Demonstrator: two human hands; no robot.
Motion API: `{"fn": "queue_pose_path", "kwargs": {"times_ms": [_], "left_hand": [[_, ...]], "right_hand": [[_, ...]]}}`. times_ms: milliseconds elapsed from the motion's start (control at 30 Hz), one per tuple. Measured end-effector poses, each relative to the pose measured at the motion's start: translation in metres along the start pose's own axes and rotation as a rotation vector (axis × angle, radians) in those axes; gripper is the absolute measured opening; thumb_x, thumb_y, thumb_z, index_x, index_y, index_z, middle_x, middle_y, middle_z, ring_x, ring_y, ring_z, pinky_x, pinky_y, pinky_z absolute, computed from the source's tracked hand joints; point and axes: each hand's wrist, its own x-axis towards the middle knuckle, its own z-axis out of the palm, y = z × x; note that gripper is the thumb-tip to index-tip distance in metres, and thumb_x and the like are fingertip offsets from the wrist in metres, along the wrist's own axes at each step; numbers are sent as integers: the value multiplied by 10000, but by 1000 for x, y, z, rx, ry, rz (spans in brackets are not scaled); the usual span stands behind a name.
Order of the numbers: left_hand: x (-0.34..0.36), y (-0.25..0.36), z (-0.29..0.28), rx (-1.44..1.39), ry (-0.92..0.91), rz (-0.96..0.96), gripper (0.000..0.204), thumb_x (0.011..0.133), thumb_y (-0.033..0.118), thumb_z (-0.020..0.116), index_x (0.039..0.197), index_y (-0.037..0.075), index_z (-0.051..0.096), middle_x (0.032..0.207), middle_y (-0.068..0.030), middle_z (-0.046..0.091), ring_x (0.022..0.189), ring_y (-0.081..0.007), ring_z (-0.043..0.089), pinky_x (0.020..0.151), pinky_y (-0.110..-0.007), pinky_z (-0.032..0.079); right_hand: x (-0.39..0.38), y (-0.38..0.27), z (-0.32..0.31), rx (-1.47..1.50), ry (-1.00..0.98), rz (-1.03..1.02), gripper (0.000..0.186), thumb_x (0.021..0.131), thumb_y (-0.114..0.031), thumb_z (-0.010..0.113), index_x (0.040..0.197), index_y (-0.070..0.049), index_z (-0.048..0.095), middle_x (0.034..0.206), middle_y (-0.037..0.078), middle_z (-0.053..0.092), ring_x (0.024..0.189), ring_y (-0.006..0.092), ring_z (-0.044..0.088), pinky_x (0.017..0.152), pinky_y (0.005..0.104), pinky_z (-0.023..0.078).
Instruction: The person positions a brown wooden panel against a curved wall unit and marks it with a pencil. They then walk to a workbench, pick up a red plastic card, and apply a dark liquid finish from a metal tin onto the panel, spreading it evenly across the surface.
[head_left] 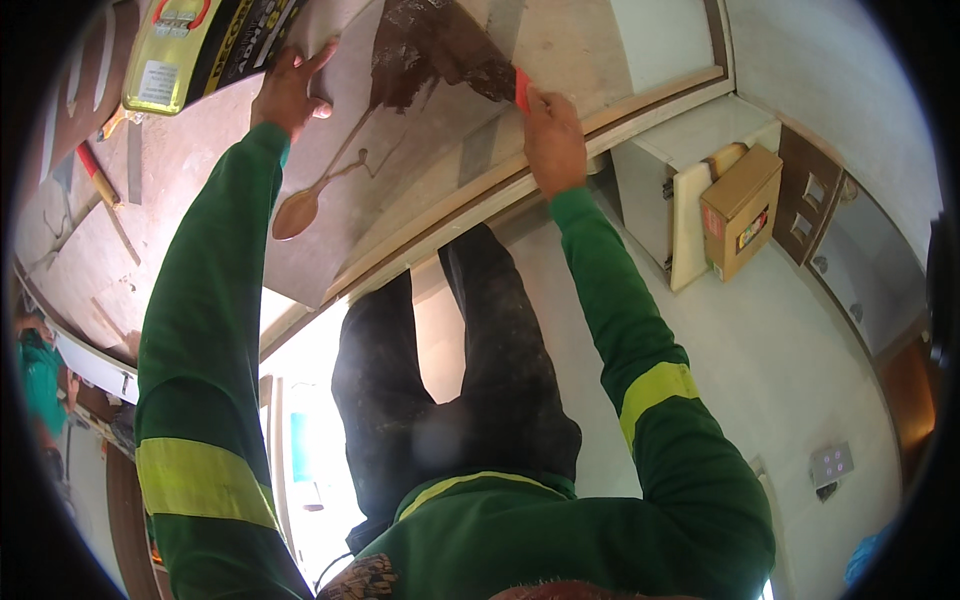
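My right hand [556,140] is closed around a red flat-edged tool, perhaps a scraper [522,90], at the right edge of a wet dark-brown patch of paste [430,50]. The paste is smeared over a pale sheet [400,160] on the table, with thin brown trails running down from it. One trail ends in a lighter brown spoon-shaped patch [297,215]; I cannot tell whether it is a spill or a spoon. My left hand [293,90] holds nothing, its thumb and fingers apart, beside a yellow-and-black package [205,50] at the far left.
A red-handled tool [97,175] and thin strips lie on the table's left side. The table's wooden edge [440,230] runs diagonally before me. On the right, a cardboard box [742,212] rests against a white cabinet [675,170]. Another person in green [42,380] shows at far left.
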Motion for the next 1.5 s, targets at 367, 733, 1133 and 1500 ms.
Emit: {"fn": "queue_pose_path", "kwargs": {"times_ms": [367, 733, 1133, 1500], "left_hand": [[-1, 1, -3, 31, -55, -36, 1052, 738, 101, 886, 1589, 508, 420, 1430, -71, 513, 1377, -274, 543, 1105, -464, 549], [-3, 8, -10, -29, -66, -48, 1099, 692, 67, 913, 1610, 433, 433, 1420, -158, 527, 1385, -360, 531, 1148, -458, 498], [-1, 13, -16, 22, -98, -60, 1100, 700, 113, 929, 1599, 487, 419, 1423, -109, 516, 1351, -309, 559, 1088, -462, 547], [-3, 15, -17, 21, -87, -72, 1065, 706, 105, 925, 1585, 474, 449, 1379, -82, 535, 1316, -296, 579, 1058, -456, 569]], "right_hand": [[-24, -21, -23, 7, -108, -68, 465, 954, -43, 690, 1416, -59, 637, 1175, 164, 639, 1082, 374, 618, 928, 452, 536], [-42, -38, 39, 104, -157, 70, 382, 1011, -107, 620, 1382, -15, 622, 1202, 173, 634, 1101, 384, 630, 922, 480, 545], [-9, -46, 14, 219, 41, 353, 350, 1043, -110, 597, 1372, -8, 655, 1176, 197, 622, 1072, 401, 635, 931, 483, 542], [5, -65, 31, 175, -8, 321, 390, 1046, -108, 582, 1416, 10, 615, 1206, 194, 630, 1117, 407, 618, 986, 474, 530]]}}
